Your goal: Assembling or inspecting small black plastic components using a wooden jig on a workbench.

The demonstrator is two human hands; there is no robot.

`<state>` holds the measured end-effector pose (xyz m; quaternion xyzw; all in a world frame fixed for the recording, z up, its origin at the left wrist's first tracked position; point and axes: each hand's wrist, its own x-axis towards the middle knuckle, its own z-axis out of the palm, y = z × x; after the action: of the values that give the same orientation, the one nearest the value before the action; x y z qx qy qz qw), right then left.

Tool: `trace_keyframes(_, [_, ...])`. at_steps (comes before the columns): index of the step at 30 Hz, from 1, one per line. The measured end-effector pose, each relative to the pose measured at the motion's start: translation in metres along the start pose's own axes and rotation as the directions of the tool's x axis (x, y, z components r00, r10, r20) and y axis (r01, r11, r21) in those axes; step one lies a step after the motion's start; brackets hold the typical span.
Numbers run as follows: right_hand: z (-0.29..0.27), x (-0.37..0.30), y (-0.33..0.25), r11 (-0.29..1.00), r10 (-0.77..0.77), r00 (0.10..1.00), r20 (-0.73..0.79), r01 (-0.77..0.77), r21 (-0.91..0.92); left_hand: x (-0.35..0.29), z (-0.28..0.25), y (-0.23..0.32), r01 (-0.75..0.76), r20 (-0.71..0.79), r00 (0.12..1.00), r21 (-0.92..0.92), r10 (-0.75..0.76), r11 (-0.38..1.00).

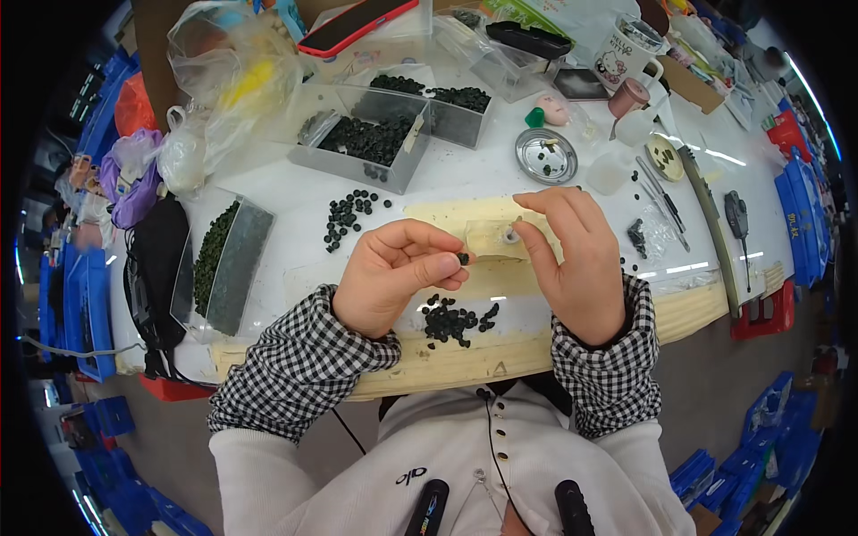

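Note:
My left hand (pixel 398 272) pinches a small dark round part (pixel 463 258) between thumb and fingertips. To its right, my right hand (pixel 576 255) is curved over a cream-coloured block (pixel 487 239), thumb and forefinger apart. A short whitish peg (pixel 511 236) stands at the block's right end, close to my right thumb tip; whether they touch is hard to tell. Below the hands lies a loose pile of small black parts (pixel 454 323). More black round parts (pixel 344 219) are scattered beyond my left hand.
Clear bins (pixel 402 165) of black parts stand at the back; another bin (pixel 246 268) with dark green pieces is at left. A round metal dish (pixel 545 156), tweezers (pixel 663 201) and a mug (pixel 626 58) sit at right. Plastic bags (pixel 228 76) crowd the back left.

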<state>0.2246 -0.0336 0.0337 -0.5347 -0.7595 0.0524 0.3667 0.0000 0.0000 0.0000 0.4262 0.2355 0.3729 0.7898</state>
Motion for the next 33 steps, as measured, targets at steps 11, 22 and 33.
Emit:
trace_keyframes(11, [-0.113,-0.016,-0.082,0.848,-0.505,0.715,-0.483,0.516,-0.123,-0.001,-0.013,0.04,-0.073,0.032,0.932,0.992,0.361,0.101])
trace_keyframes(22, [-0.13,-0.079,-0.109,0.92,-0.384,0.525,-0.76,0.291,-0.263,-0.002,-0.015,0.03,-0.075,0.06,0.945,0.997,0.323,0.036])
trace_keyframes(33, [-0.116,-0.065,-0.133,0.973,-0.174,0.519,-0.837,-0.042,-0.229,-0.001,-0.021,0.03,-0.092,0.073,0.926,0.995,0.37,0.036])
